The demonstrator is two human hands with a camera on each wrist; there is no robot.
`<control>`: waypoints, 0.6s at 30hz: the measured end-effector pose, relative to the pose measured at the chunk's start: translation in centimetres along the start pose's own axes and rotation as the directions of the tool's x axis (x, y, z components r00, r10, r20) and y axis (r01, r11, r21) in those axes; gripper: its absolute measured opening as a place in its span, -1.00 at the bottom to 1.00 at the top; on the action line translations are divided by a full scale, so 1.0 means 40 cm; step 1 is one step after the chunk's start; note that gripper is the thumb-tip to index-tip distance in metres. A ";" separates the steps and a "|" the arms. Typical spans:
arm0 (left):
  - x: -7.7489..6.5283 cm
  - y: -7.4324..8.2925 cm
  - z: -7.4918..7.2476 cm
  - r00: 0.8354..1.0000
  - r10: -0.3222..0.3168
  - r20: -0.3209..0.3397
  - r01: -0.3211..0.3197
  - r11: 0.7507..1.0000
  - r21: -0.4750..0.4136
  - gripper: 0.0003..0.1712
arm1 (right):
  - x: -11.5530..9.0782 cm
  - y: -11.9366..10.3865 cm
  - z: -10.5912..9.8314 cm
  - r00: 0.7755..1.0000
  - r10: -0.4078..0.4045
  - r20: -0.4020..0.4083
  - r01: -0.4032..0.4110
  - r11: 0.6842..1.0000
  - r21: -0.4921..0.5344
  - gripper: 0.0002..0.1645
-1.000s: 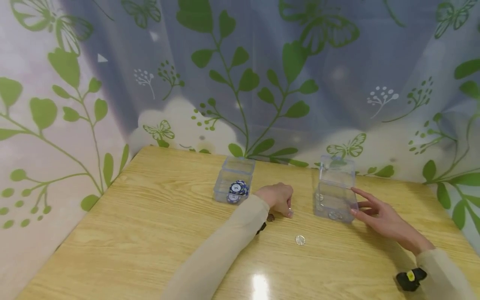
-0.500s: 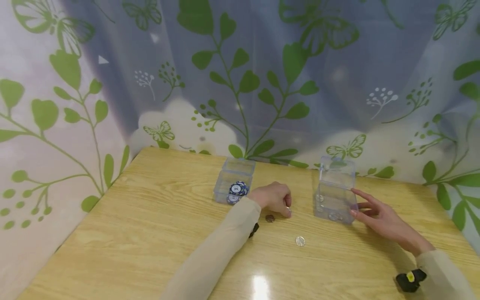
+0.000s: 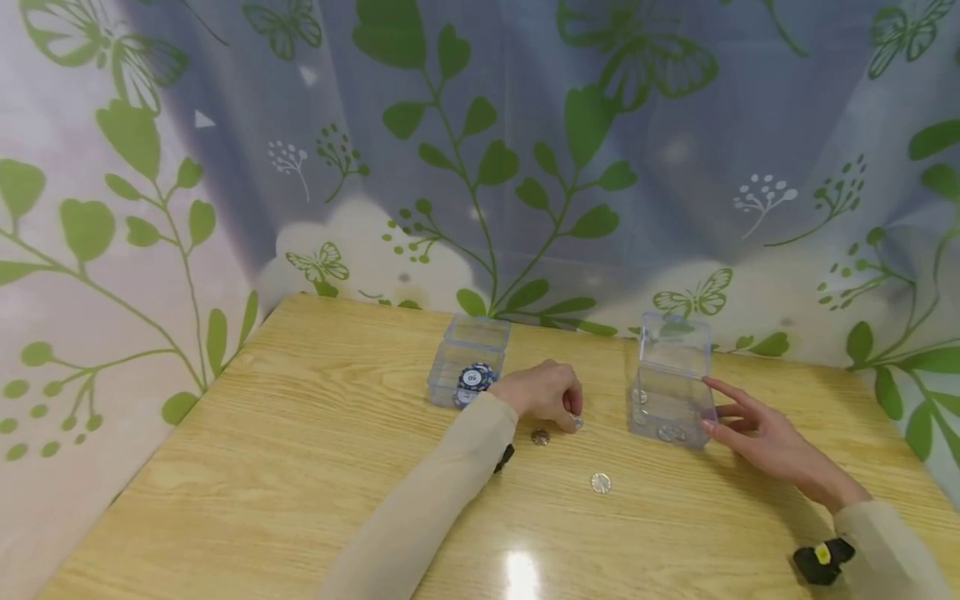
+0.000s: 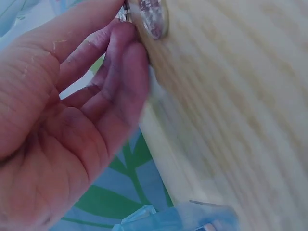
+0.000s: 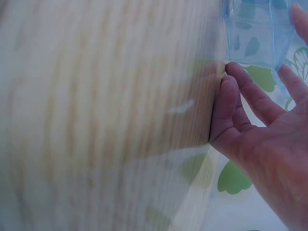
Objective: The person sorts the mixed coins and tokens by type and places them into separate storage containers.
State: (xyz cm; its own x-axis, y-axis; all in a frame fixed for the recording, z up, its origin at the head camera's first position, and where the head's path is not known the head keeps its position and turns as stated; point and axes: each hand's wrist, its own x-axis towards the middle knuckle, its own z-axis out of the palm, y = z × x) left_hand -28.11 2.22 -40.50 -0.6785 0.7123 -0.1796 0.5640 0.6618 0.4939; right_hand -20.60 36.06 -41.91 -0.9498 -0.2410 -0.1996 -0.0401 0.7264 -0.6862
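Note:
My left hand [image 3: 540, 392] reaches down to the wooden table with thumb and index finger pinching a small silvery coin [image 3: 577, 422]. Below its wrist lies a darker coin [image 3: 540, 437], and another silvery coin [image 3: 600, 482] lies nearer the front. On the right, a clear plastic box [image 3: 670, 400] stands with its lid up and several silvery coins [image 3: 671, 433] inside. My right hand [image 3: 765, 433] holds this box by its right side, thumb at the near corner, index finger at the hinge corner. The other right fingers bend down at the table in the right wrist view.
A second clear box [image 3: 444, 367], lid raised, stands to the left with several blue-and-white poker chips [image 3: 475, 379] in it, partly behind the left sleeve. A patterned curtain [image 3: 525, 167] hangs along the table's [image 3: 300, 433] back edge.
My left hand has shifted slightly to the left, uncovering more of the darker coin and bringing the pinched coin into clearer view. The right hand and its box have stayed in place.

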 end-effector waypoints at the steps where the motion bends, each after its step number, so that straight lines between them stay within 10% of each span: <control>1: 0.001 0.000 -0.001 1.000 -0.001 0.008 0.001 1.000 -0.001 -0.91 | 0.000 0.000 0.000 1.000 0.002 -0.003 -0.002 1.000 -0.003 -0.16; 18: 0.019 0.008 -0.015 0.985 -0.141 0.096 0.135 0.989 0.060 -0.81 | 0.000 0.009 0.004 1.000 -0.006 -0.007 0.005 1.000 -0.007 -0.17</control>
State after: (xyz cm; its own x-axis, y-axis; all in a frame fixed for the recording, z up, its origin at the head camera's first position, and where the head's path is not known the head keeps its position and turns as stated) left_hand -28.71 2.83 -39.96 -0.7026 0.6313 -0.3284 0.4940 0.7649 0.4135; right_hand -20.57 36.22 -42.26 -0.9518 -0.2402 -0.1907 -0.0475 0.7296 -0.6822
